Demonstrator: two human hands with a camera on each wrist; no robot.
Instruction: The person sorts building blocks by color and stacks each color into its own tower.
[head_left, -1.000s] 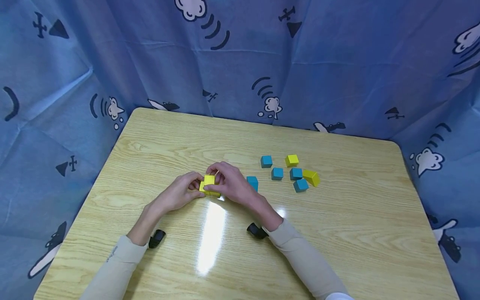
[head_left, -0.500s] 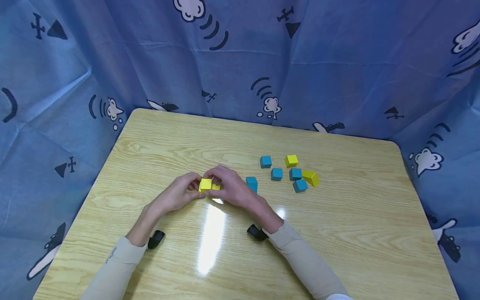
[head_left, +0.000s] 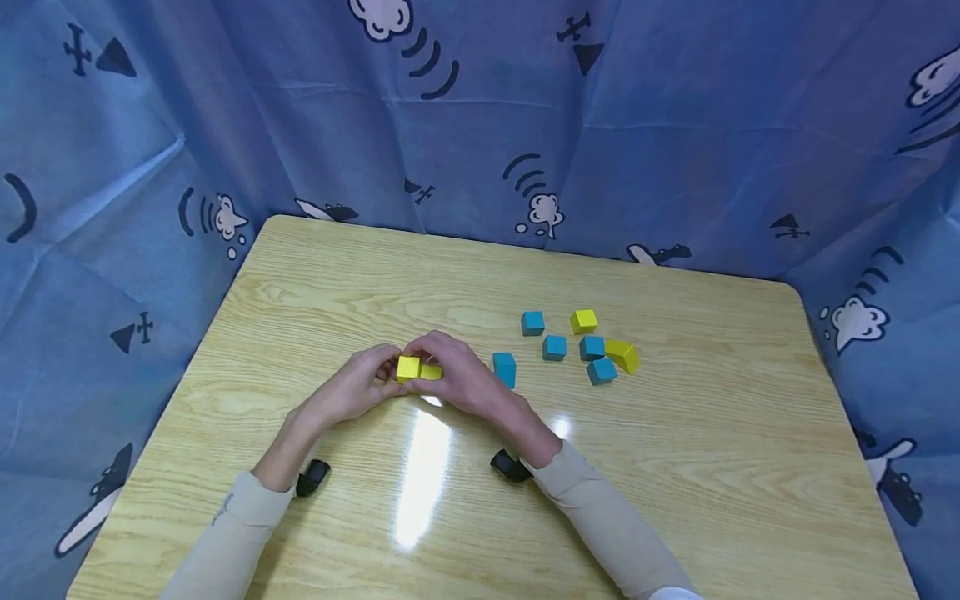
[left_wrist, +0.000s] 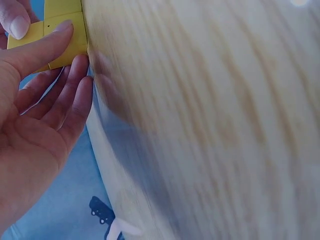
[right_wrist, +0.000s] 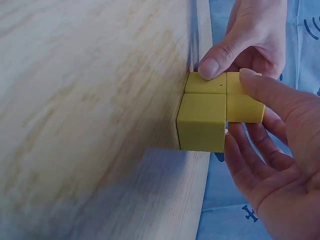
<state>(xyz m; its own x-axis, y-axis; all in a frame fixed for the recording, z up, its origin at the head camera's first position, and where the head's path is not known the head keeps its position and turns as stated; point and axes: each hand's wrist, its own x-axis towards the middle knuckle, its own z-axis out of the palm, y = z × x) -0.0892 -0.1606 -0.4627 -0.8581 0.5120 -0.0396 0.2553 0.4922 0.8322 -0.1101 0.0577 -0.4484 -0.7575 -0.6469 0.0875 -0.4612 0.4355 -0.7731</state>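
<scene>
Two yellow cubes sit side by side on the table, the right one (right_wrist: 201, 122) and the left one (right_wrist: 192, 82). On top of the left one rests a third, upper yellow cube (head_left: 408, 367). My left hand (head_left: 358, 387) holds the lower left cube between thumb and fingers; in the left wrist view its thumb lies flat across that cube. My right hand (head_left: 468, 375) pinches the upper cube, its thumb on the near face in the right wrist view. The two hands meet closely around the blocks, and the right hand partly covers the lower right cube in the head view.
Right of the hands stands a taller blue block (head_left: 504, 370). Beyond it lie several blue cubes (head_left: 554, 347), a yellow cube (head_left: 583, 321) and a yellow wedge-like block (head_left: 622, 356). Blue patterned curtains (head_left: 480, 125) surround the wooden table (head_left: 712, 433).
My right hand has brought the upper yellow cube left and down, from over the middle of the pair onto the left cube. My left hand has stayed nearly still.
</scene>
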